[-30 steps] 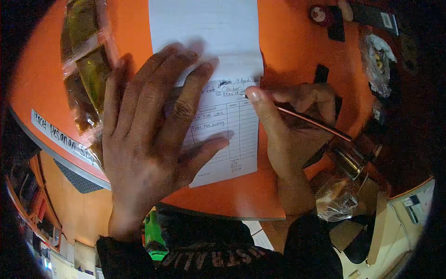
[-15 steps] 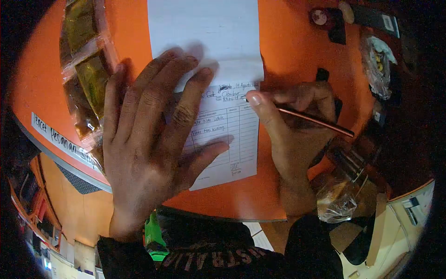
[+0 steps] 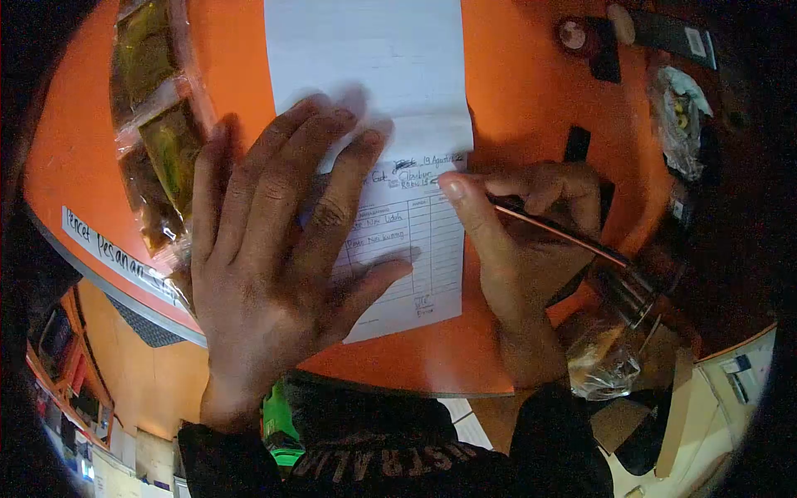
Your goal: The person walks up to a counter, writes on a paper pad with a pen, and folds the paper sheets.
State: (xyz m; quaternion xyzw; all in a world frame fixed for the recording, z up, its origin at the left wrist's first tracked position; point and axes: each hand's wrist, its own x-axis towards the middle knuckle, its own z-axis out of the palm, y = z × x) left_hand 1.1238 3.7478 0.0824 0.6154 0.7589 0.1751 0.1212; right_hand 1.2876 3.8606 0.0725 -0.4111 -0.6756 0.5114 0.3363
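On the orange table (image 3: 415,361) lies a written form (image 3: 390,290), part of a pad whose blank upper sheet (image 3: 365,58) is folded back. My left hand (image 3: 274,249) rests spread over the left part of the form and the lower edge of the upper sheet, holding nothing. At the form's right edge, my right hand (image 3: 519,241) grips a copper-coloured pen (image 3: 564,238). Its tip is near the handwritten lines at the top of the form, mostly hidden by my thumb. Handwriting also shows in the table rows and at the bottom.
Clear packets with yellow-brown contents (image 3: 162,133) line the left side, above a handwritten label strip (image 3: 116,249). A plastic bag with small items (image 3: 681,124) and a dark box with a white label (image 3: 689,41) are at the upper right. Clear plastic wrapping (image 3: 606,365) sits at the lower right.
The pen now slants a little more steeply downward in my right hand. The form and packets appear slightly lower in view. My left hand remains spread on the paper.
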